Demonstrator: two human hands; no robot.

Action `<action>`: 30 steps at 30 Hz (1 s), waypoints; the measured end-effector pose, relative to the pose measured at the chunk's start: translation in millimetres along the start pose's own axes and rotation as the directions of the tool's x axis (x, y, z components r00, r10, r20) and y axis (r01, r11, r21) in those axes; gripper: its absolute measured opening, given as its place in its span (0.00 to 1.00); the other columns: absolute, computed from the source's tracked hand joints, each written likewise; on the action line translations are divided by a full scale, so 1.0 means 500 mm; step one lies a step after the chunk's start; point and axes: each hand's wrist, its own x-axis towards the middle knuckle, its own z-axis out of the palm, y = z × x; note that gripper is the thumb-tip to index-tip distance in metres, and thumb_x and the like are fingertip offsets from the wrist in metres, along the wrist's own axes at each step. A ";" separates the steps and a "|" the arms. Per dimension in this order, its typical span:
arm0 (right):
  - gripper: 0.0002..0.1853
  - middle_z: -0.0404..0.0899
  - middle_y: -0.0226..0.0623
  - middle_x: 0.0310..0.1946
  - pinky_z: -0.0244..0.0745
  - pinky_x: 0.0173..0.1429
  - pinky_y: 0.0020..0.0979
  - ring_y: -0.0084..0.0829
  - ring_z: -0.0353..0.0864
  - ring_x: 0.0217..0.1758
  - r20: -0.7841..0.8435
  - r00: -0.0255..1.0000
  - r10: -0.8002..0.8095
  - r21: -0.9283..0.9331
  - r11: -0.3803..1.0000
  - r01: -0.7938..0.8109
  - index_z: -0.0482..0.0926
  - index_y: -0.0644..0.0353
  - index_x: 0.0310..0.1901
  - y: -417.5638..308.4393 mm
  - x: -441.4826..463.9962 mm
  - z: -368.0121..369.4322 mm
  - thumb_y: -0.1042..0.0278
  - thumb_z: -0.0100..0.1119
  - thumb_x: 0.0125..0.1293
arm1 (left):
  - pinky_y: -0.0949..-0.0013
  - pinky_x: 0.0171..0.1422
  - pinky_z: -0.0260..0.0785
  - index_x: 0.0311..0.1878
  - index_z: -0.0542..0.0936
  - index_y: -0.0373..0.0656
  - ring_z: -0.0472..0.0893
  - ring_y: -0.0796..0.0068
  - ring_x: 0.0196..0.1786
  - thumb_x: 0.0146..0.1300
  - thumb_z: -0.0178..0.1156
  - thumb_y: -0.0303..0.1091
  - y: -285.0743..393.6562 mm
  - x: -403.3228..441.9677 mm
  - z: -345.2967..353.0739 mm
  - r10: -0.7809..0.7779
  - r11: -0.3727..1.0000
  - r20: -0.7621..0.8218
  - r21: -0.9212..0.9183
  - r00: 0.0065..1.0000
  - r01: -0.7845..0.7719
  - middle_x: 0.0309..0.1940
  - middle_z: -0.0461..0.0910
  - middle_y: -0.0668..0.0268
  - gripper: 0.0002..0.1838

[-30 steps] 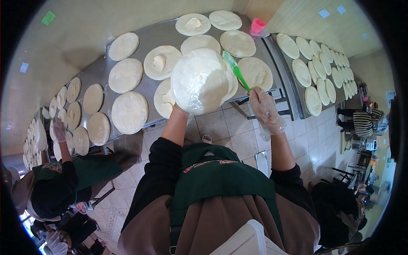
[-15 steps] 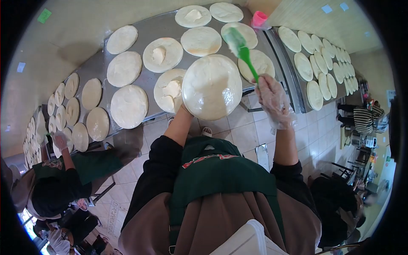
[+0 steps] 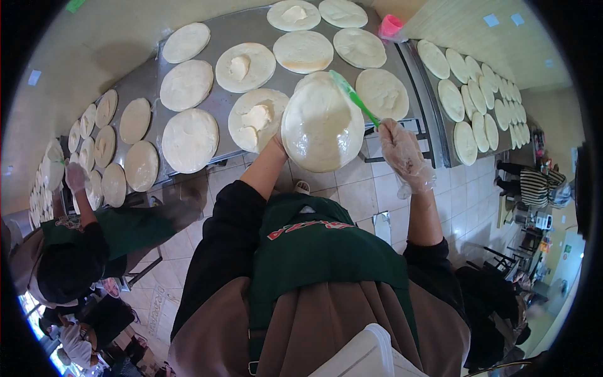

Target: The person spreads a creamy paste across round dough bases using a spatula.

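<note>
A round flat bread with a glossy cream coat (image 3: 321, 129) is held up by my left hand (image 3: 279, 143), which is mostly hidden beneath it. In a clear plastic glove, my right hand (image 3: 402, 154) grips the handle of a green spatula (image 3: 355, 97). The spatula's blade lies at the upper right rim of the held bread. Just left of that bread, another bread (image 3: 256, 119) on the metal table (image 3: 210, 135) carries lumps of cream. Behind it sits one more bread with a lump of cream (image 3: 245, 67).
Several coated breads cover the table. A pink cup (image 3: 391, 25) stands at its back right corner. More breads lie on a second table (image 3: 440, 141) at right. At left, a co-worker's gloved hand (image 3: 76, 177) is over other breads. Other people are at right and lower left.
The spatula, raised off the bread half a second ago, has come down onto its upper rim. The held bread has shifted slightly right and tilted since then.
</note>
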 end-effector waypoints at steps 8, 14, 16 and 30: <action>0.02 0.75 0.49 0.26 0.70 0.34 0.40 0.50 0.77 0.30 0.288 0.951 0.108 0.305 0.932 -0.198 0.73 0.63 0.35 -0.064 0.032 -0.040 0.75 0.51 0.64 | 0.60 0.59 0.71 0.65 0.66 0.46 0.76 0.66 0.56 0.69 0.46 0.47 -0.003 0.009 0.004 0.115 0.989 -0.064 0.100 0.991 -0.108 0.58 0.74 0.59 0.25; 0.04 0.75 0.48 0.24 0.70 0.33 0.41 0.47 0.77 0.29 0.191 0.974 -0.125 0.192 0.977 0.088 0.73 0.61 0.36 -0.051 0.046 -0.037 0.72 0.51 0.65 | 0.55 0.59 0.71 0.64 0.66 0.43 0.77 0.61 0.55 0.70 0.44 0.46 0.021 0.012 0.039 0.091 0.985 -0.131 0.157 0.987 -0.070 0.57 0.75 0.58 0.24; 0.05 0.75 0.47 0.24 0.70 0.33 0.42 0.46 0.78 0.29 0.230 0.958 -0.174 0.107 0.982 0.153 0.72 0.60 0.36 -0.049 0.058 -0.045 0.69 0.50 0.66 | 0.54 0.59 0.71 0.64 0.66 0.43 0.77 0.61 0.55 0.70 0.43 0.45 0.028 0.025 0.013 0.063 0.980 -0.087 0.193 0.994 -0.045 0.57 0.75 0.58 0.24; 0.07 0.76 0.42 0.24 0.74 0.34 0.39 0.42 0.78 0.27 0.415 0.800 -0.433 0.177 0.901 0.396 0.75 0.59 0.40 -0.049 0.073 -0.075 0.66 0.52 0.65 | 0.52 0.65 0.67 0.64 0.67 0.43 0.75 0.59 0.58 0.70 0.42 0.47 0.074 0.010 0.030 0.178 0.967 -0.037 0.193 0.983 -0.168 0.58 0.73 0.56 0.25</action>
